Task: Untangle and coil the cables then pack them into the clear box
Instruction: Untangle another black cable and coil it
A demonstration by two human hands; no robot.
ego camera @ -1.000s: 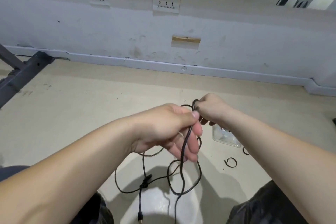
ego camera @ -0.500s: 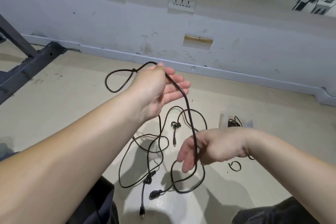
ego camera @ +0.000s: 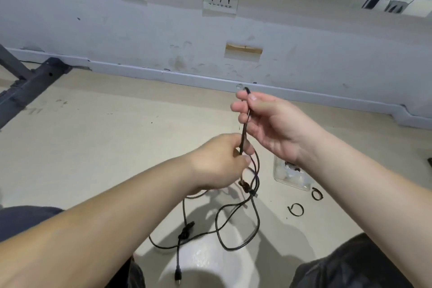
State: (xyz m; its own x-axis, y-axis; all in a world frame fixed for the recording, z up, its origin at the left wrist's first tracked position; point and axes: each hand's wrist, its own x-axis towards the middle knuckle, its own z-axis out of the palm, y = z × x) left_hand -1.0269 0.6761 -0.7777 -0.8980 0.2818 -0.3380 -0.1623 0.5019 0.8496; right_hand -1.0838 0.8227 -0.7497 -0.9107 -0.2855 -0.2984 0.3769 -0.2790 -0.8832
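- One dark metal frame (ego camera: 30, 82) stands at the far left, on the floor (ego camera: 105, 147) beside the wall.
- Near the centre, the left hand (ego camera: 219, 163) has its grip closed, with the fingers curled round a black cable (ego camera: 244, 131).
- From that grip the cable runs taut, up and away. Below it, tangled loops hang to the floor, with a knot (ego camera: 185, 232) and a plug (ego camera: 177, 275) near the person.
- Farther off and higher, the right hand (ego camera: 273, 124) pinches the cable's end between thumb and forefinger. The other fingers are loosely bent.
- Right of the loops, the clear box (ego camera: 288, 177) sits on the floor, partly hidden by the right wrist.
- Two black rings (ego camera: 296, 209) lie on the floor just beside the box.
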